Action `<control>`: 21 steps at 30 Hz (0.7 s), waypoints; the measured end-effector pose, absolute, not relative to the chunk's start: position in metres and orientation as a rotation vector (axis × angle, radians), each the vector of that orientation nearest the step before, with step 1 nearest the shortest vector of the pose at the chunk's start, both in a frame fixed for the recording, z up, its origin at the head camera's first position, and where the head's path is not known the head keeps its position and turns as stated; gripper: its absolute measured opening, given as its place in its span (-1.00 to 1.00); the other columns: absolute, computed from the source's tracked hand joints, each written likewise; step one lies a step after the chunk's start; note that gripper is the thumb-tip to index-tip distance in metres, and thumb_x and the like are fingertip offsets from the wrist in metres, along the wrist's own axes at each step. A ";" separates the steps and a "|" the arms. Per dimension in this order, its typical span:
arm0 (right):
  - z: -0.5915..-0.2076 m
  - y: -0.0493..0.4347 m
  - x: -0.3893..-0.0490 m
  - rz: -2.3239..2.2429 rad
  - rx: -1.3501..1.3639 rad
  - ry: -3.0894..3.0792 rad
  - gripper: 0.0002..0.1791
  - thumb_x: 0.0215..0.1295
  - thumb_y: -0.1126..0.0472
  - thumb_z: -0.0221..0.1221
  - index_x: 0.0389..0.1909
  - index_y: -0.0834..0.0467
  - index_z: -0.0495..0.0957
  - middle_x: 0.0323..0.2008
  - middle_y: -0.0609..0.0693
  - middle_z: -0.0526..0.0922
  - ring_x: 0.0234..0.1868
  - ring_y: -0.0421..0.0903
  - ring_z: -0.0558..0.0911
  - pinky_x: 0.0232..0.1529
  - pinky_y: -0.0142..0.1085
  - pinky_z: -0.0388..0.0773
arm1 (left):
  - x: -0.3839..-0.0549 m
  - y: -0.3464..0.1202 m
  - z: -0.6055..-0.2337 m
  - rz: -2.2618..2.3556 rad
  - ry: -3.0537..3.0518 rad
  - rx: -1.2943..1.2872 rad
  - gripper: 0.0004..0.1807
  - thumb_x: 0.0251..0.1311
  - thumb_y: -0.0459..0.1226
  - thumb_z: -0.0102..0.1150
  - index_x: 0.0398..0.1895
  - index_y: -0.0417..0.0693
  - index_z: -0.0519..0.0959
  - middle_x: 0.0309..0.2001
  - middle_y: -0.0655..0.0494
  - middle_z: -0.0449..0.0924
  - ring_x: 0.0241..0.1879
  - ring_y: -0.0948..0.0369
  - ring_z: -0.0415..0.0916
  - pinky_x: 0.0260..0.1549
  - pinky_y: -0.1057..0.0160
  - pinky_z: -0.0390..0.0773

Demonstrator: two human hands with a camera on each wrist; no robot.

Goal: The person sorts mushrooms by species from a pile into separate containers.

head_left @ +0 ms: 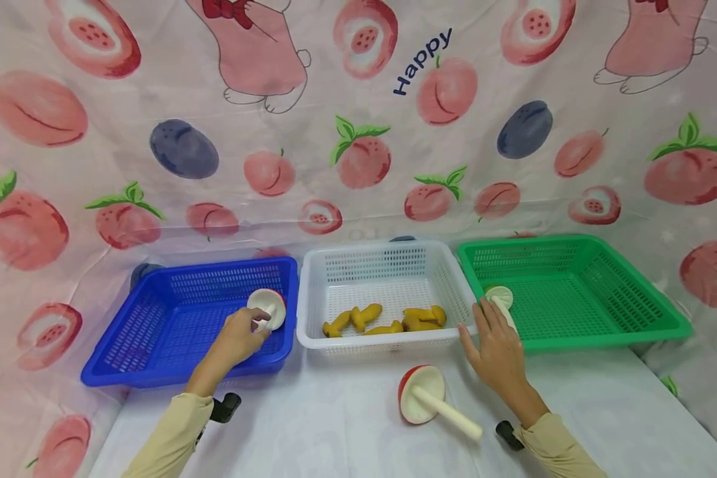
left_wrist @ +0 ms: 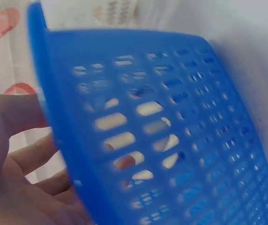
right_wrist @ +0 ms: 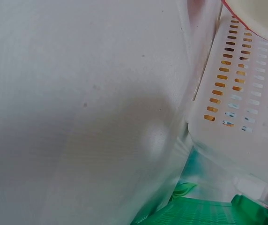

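Note:
In the head view my left hand [head_left: 241, 338] reaches into the blue basket [head_left: 179, 269]. Its thumb and fingers pinch the pale stem of a toy mushroom with a red-edged cap [head_left: 273, 300], which lies underside up. Through the basket wall in the left wrist view, cream parts of that mushroom [left_wrist: 120, 140] show between fingertips. My right hand [head_left: 498, 355] lies over the touching rims of the white and green baskets, fingers extended. Beside those fingers, a pale-stemmed mushroom with a greenish cap edge [head_left: 500, 296] is inside the green basket [head_left: 573, 242]; the hand partly hides it.
The white basket [head_left: 367, 249] stands between the other two, holding several yellow-brown mushrooms [head_left: 367, 315]. A larger red-capped mushroom [head_left: 424, 392] lies on the white tablecloth [head_left: 334, 425] in front. Fruit-print cloth [head_left: 311, 146] hangs behind the baskets.

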State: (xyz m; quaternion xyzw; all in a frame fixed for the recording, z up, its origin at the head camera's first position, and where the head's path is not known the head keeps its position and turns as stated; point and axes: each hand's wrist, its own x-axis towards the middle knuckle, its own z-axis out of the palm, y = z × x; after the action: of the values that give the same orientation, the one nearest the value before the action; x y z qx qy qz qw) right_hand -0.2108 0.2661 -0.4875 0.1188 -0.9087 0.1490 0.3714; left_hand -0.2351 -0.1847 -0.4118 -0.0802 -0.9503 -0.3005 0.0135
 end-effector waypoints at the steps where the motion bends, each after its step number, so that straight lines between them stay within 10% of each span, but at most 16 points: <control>1: -0.488 0.266 -0.211 0.383 0.304 -2.330 -0.40 0.23 0.03 0.12 0.10 0.44 0.45 0.16 0.38 0.43 0.19 0.31 0.39 -0.08 0.25 0.44 | -0.233 -0.183 -0.411 -0.940 -2.940 -0.262 -0.69 0.13 -0.36 0.16 -0.05 -0.30 0.57 -0.06 -0.26 0.53 -0.06 -0.15 0.46 -0.21 -0.08 0.52; 21: -0.491 0.266 -0.211 0.403 0.312 -2.322 -0.40 0.26 0.02 0.10 0.11 0.44 0.45 0.17 0.37 0.42 0.20 0.31 0.38 -0.08 0.26 0.43 | -0.196 -0.143 -0.397 -1.318 -2.637 -0.216 -0.81 0.12 -0.42 0.23 -0.17 -0.13 0.62 -0.19 0.01 0.63 -0.19 0.09 0.56 -0.37 0.27 0.56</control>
State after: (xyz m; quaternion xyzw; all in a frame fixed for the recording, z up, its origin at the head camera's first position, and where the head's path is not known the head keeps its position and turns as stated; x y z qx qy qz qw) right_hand -0.2112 0.2662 -0.4909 0.1217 -0.9062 0.1573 0.3731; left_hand -0.1959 -0.1427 -0.3972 -0.0729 -0.8882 -0.4439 0.0929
